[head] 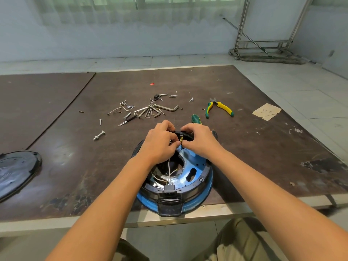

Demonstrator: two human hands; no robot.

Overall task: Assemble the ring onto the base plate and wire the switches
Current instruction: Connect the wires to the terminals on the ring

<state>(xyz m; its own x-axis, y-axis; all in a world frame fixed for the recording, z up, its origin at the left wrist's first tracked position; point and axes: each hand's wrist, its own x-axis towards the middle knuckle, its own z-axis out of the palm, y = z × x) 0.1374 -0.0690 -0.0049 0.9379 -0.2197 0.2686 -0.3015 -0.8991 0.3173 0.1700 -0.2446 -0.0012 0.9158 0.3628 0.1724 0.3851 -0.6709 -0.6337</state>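
Observation:
A round blue base plate [195,172] lies at the table's near edge, with a black ring [150,189] seated around its rim. White wires [170,171] run from a black connector block [170,187] at the near side up toward my hands. My left hand [160,144] and my right hand [199,140] are both at the ring's far side, fingertips pinched together on a small part with a yellow label [181,139] and the wire ends. What exactly each finger grips is hidden.
Loose screws, bolts and hex keys [148,111] lie scattered beyond the assembly. Green-yellow pliers [219,108] and a green screwdriver handle [195,118] lie to the right. A black round cover [17,170] rests at the left edge. A cardboard scrap [266,112] is far right.

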